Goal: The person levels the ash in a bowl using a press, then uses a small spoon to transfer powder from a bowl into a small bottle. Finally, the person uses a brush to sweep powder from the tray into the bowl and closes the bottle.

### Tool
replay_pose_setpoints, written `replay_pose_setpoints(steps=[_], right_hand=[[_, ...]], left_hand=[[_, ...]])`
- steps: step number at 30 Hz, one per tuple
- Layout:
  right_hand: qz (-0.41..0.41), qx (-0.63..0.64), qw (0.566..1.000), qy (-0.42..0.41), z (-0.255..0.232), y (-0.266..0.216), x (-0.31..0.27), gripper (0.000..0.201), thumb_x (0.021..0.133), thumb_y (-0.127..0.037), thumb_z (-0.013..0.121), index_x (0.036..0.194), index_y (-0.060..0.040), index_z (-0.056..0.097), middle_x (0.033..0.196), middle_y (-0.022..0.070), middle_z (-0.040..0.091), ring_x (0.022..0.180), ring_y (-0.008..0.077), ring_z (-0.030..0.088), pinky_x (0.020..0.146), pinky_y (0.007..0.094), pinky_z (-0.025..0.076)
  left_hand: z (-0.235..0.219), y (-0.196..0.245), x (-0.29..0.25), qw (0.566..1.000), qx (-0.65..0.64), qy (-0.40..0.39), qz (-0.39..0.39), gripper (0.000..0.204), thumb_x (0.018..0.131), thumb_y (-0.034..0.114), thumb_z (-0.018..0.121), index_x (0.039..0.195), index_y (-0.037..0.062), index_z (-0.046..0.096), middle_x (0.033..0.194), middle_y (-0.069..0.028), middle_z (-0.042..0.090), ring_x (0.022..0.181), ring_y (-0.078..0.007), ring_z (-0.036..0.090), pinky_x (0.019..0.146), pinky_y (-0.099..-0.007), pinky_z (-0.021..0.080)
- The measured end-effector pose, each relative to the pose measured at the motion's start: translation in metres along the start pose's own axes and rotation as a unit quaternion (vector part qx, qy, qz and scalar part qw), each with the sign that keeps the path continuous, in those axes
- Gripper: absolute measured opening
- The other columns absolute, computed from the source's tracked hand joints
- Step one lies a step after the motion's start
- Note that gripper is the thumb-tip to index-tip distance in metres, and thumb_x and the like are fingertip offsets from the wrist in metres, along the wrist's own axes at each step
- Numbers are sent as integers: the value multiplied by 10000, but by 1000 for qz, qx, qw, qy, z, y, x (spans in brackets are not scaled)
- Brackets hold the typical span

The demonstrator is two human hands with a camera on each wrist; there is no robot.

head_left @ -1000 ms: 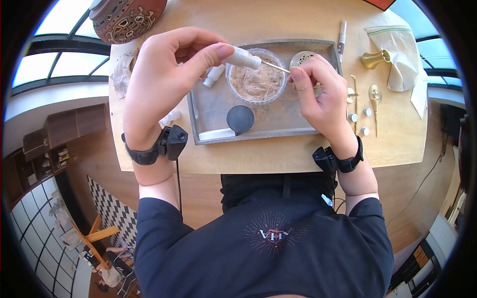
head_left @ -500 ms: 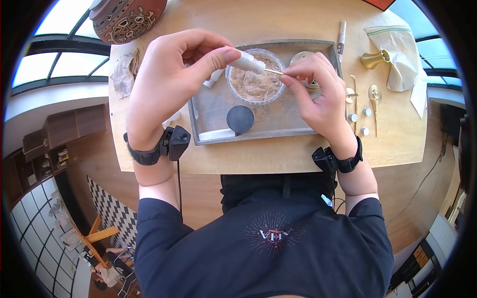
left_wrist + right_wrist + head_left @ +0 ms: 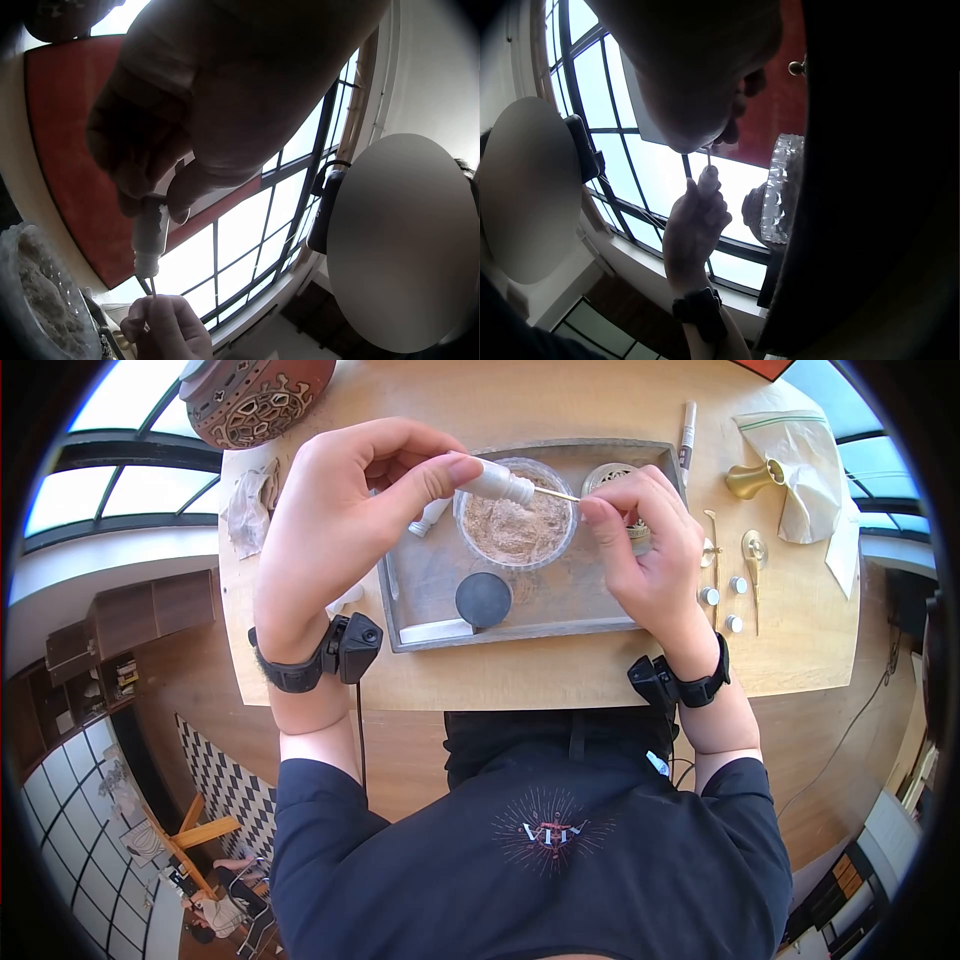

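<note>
My left hand (image 3: 350, 510) pinches a small white bottle (image 3: 497, 483) between thumb and fingers, tilted with its open neck to the right. My right hand (image 3: 655, 545) pinches a thin brass-coloured stick (image 3: 556, 494) whose far end goes into that neck; its tip is hidden inside. Both are held above a clear plastic tub (image 3: 520, 566) of pale brown powder (image 3: 508, 540). In the left wrist view the bottle (image 3: 150, 232) points down at the right fingers. The tub stands in a grey tray (image 3: 580, 605), with a second white bottle (image 3: 428, 518) at its left.
In the tray lie a dark round disc (image 3: 484, 600), a white strip (image 3: 436, 630) and a pierced brass container (image 3: 610, 478) partly behind my right hand. To the right are a brass vase (image 3: 755, 480), a long brass tool (image 3: 757, 575) and small silver caps (image 3: 710, 597). A patterned pot (image 3: 260, 405) stands back left.
My left hand has shifted slightly right with the bottle. My right hand pushed the stick deeper toward the bottle, then drew back right, so more of the stick shows now than half a second ago.
</note>
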State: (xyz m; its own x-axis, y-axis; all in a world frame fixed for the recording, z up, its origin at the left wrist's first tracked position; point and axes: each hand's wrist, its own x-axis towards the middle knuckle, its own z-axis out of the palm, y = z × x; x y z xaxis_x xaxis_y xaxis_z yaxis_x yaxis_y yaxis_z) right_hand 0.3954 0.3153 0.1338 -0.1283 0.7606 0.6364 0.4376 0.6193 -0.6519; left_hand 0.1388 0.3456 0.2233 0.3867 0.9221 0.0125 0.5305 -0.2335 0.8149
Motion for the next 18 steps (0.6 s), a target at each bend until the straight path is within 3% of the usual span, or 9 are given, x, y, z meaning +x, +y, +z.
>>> replay_pose_setpoints(steps=[18], right_hand=[[-7, 2, 1000, -12, 2, -1, 0, 122, 821, -9, 806, 852, -52, 697, 789, 54, 681, 710, 219, 593, 657, 327, 482]], left_hand=[[-4, -4, 1, 1000, -6, 11, 0, 246, 993, 219, 738, 1100, -1, 764, 877, -43, 743, 748, -63, 615, 667, -214, 493]])
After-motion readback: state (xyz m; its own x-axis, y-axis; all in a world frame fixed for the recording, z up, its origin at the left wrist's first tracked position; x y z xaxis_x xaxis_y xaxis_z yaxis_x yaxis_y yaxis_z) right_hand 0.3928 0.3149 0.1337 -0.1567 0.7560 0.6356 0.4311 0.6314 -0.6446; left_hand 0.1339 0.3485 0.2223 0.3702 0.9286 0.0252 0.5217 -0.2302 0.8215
